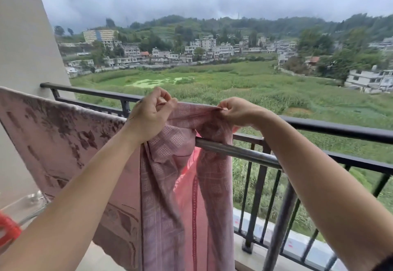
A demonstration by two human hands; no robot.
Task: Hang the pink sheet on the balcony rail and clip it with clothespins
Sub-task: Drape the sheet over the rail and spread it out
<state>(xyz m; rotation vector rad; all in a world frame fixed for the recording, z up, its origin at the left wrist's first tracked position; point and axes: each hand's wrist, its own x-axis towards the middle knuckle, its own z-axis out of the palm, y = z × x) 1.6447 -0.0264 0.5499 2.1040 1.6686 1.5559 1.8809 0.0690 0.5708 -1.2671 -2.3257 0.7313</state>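
Note:
The pink sheet, woven with a small checked pattern, hangs bunched over a silver metal bar that runs just inside the black balcony rail. My left hand grips the sheet's top edge at the left. My right hand pinches the same edge about a forearm's width to the right. Between the two hands the edge is stretched above the bar. No clothespin is visible.
A second pink cloth with a dark floral print hangs at the left, beside a cream wall. Something red shows at the lower left edge. Black vertical rail bars stand below the rail; beyond lies open field.

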